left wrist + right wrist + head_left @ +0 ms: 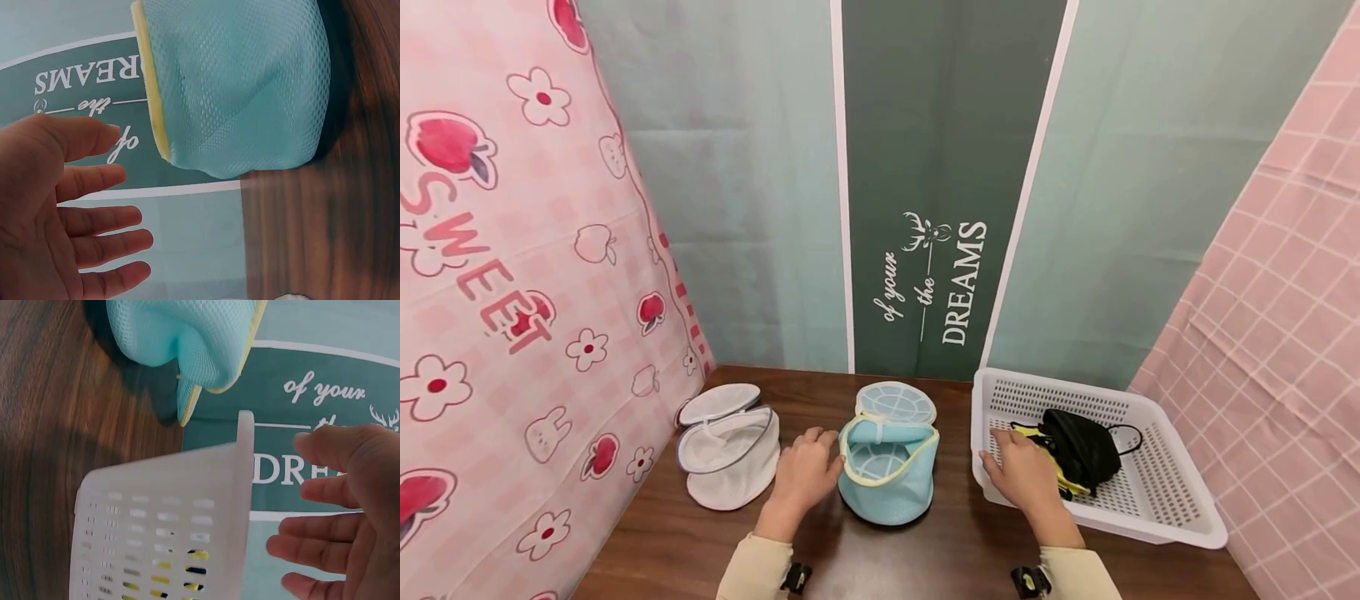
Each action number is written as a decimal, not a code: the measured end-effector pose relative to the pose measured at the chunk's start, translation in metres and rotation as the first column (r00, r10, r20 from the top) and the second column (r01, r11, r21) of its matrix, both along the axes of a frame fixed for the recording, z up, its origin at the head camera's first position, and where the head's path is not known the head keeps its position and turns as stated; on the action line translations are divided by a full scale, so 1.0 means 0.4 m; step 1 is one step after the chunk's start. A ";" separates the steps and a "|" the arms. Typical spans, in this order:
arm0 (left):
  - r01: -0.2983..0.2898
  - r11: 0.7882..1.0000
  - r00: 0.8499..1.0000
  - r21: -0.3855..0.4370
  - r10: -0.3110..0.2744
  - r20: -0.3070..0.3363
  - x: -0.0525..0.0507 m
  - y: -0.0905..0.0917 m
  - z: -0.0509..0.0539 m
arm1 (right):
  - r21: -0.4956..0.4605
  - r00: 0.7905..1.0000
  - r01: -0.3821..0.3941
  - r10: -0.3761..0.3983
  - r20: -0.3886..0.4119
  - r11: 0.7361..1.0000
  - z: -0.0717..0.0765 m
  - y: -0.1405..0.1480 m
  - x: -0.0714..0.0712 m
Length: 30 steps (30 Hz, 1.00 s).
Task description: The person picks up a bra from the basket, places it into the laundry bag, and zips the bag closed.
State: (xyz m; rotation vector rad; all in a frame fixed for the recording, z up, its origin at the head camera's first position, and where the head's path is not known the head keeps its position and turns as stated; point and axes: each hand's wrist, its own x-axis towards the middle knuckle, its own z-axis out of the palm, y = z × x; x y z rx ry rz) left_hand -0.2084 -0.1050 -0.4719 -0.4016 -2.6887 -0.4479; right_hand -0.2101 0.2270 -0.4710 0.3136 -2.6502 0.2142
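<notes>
A gap separates blue bag (887,504) from basket rim (978,425).

Both wrist views: blue mesh bag (250,81) cut off.

Brn tbl (953,533), grn bkgd cloth (760,208)

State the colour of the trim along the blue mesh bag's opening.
Yellow; the trim shows best in the left wrist view, close up.
</notes>
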 end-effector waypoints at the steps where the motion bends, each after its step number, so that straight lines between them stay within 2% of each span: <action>1: 0.003 1.000 1.000 0.018 -0.003 0.003 0.001 0.004 -0.004 | 0.001 1.000 0.004 -0.005 0.026 1.000 0.001 0.006 0.000; 6: 0.022 0.992 0.999 0.124 -0.025 0.029 -0.005 0.022 -0.020 | 0.002 0.985 0.036 -0.036 0.170 0.999 0.010 0.033 -0.003; 13: 0.021 0.969 0.988 0.245 -0.057 0.143 -0.021 0.026 -0.036 | -0.006 0.959 0.055 -0.051 0.278 0.998 0.023 0.060 -0.003; 16: 0.018 0.958 0.981 0.288 -0.074 0.182 -0.027 0.023 -0.045 | -0.028 0.940 0.058 -0.045 0.338 0.998 0.027 0.070 -0.004; 20: 0.041 0.945 0.975 0.324 -0.110 0.195 -0.037 0.021 -0.061 | -0.054 0.912 0.067 -0.039 0.408 0.996 0.034 0.087 -0.008; 23: 0.063 0.937 0.971 0.343 -0.137 0.196 -0.046 0.020 -0.070 | -0.050 0.900 0.066 -0.038 0.435 0.997 0.042 0.098 -0.013; 30: 0.074 0.922 0.962 0.380 -0.166 0.216 -0.063 0.023 -0.074 | -0.019 0.869 0.074 -0.055 0.492 0.997 0.063 0.114 -0.031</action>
